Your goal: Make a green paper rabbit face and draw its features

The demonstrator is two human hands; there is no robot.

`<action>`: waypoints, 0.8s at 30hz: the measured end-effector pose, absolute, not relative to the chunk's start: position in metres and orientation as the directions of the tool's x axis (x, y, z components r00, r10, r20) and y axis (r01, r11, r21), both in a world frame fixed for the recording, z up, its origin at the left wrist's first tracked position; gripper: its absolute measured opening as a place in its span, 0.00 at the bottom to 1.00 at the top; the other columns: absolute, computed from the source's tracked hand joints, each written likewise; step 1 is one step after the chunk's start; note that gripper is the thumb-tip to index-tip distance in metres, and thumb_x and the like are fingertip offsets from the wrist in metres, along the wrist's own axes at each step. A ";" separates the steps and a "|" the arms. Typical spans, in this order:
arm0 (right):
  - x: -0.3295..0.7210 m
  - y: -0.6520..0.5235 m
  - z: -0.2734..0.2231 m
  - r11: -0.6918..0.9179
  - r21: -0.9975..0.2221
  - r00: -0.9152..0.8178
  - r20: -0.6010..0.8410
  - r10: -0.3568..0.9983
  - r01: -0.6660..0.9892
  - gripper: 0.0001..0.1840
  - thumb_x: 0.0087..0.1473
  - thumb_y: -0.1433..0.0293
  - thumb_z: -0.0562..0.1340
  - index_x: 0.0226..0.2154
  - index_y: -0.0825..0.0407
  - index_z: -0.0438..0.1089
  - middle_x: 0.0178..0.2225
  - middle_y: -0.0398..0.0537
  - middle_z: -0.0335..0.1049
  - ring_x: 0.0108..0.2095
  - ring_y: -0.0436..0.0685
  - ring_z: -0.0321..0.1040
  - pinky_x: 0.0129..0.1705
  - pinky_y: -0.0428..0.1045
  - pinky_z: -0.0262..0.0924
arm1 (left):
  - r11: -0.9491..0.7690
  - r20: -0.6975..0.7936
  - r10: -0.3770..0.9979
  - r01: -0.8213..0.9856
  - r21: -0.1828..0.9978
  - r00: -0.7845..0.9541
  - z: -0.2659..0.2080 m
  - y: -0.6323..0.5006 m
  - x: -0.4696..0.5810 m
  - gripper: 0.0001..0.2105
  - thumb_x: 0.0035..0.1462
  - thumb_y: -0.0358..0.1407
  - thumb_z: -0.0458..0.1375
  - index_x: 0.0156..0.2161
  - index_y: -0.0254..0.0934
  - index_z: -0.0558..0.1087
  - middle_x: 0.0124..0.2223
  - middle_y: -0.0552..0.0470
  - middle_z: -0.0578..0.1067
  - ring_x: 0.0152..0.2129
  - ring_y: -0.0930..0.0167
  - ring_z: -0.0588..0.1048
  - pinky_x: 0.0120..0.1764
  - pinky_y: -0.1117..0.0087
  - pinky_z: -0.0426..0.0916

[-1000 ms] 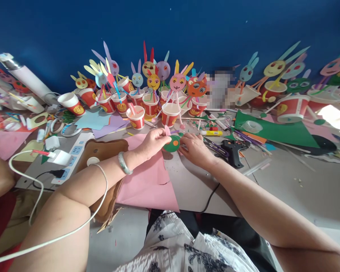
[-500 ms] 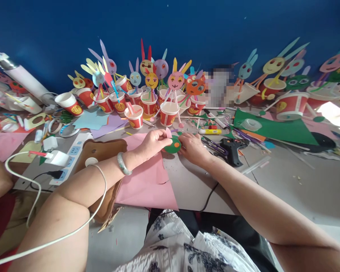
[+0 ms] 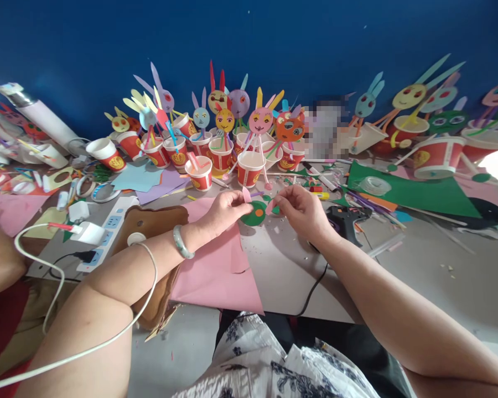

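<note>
My left hand (image 3: pixel 224 213), with a bracelet on its wrist, is pinched closed on a small pink paper piece (image 3: pixel 246 194) that sticks up from the fingertips. A green paper disc (image 3: pixel 254 216) with an orange dot lies right by the left thumb; whether the thumb grips it too, I cannot tell. To the right, my right hand (image 3: pixel 305 213) is closed with thumb and finger on another small pink paper piece (image 3: pixel 269 207). Small green scraps (image 3: pixel 275 210) are beside that piece. A large pink sheet (image 3: pixel 216 260) spreads below my left forearm.
Paper cups (image 3: pixel 249 168) with rabbit-faced paper figures line the back. A black glue gun (image 3: pixel 345 221) and its cord sit right of my right hand. Left are a power strip (image 3: pixel 112 226) and a brown tray (image 3: pixel 149 221). A white cable (image 3: pixel 108 345) crosses my left arm.
My right hand has lifted off the table beside the green disc and moved right, now showing a pink paper piece in its fingers. The left hand stays almost in place.
</note>
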State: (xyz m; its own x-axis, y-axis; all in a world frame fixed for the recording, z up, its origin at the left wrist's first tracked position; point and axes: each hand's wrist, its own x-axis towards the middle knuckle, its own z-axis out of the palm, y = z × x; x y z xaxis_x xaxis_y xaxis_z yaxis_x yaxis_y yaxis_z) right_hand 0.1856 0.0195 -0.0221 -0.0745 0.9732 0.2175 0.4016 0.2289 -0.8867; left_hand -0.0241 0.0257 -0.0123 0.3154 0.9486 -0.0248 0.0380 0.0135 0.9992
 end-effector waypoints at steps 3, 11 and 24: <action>0.183 0.017 -0.020 0.220 -0.901 -0.009 0.233 0.972 0.374 0.09 0.53 0.63 0.65 0.27 0.48 0.68 0.20 0.41 0.70 0.23 0.52 0.65 0.27 0.49 0.58 | 0.071 -0.064 0.933 -0.007 0.997 0.355 -0.014 0.025 -0.023 0.08 0.47 0.37 0.64 0.28 0.35 0.71 0.28 0.56 0.74 0.27 0.75 0.70 0.33 0.72 0.65; 0.182 0.015 -0.023 0.201 -0.950 0.013 0.210 0.978 0.239 0.09 0.47 0.65 0.71 0.27 0.48 0.70 0.26 0.44 0.77 0.27 0.55 0.74 0.31 0.51 0.68 | 0.236 -0.189 0.886 -0.062 0.970 0.424 -0.011 0.019 -0.020 0.09 0.45 0.35 0.69 0.30 0.34 0.74 0.28 0.55 0.76 0.24 0.76 0.72 0.30 0.72 0.68; 0.180 0.009 -0.021 0.166 -0.981 -0.076 0.159 0.984 0.102 0.12 0.46 0.64 0.74 0.30 0.47 0.71 0.29 0.44 0.78 0.32 0.58 0.78 0.39 0.55 0.74 | 0.203 -0.182 0.877 0.001 0.979 0.444 -0.017 0.021 -0.021 0.17 0.42 0.41 0.74 0.28 0.33 0.73 0.27 0.54 0.75 0.24 0.76 0.72 0.28 0.73 0.66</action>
State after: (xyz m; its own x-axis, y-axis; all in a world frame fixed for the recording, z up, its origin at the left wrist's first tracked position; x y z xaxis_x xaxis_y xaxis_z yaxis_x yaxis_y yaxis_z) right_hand 0.1796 0.0094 -0.0208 -0.0755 0.9844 0.1592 0.1023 0.1665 -0.9807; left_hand -0.0212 0.0205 -0.0167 0.4440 0.8773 -0.1825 0.0006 0.2033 0.9791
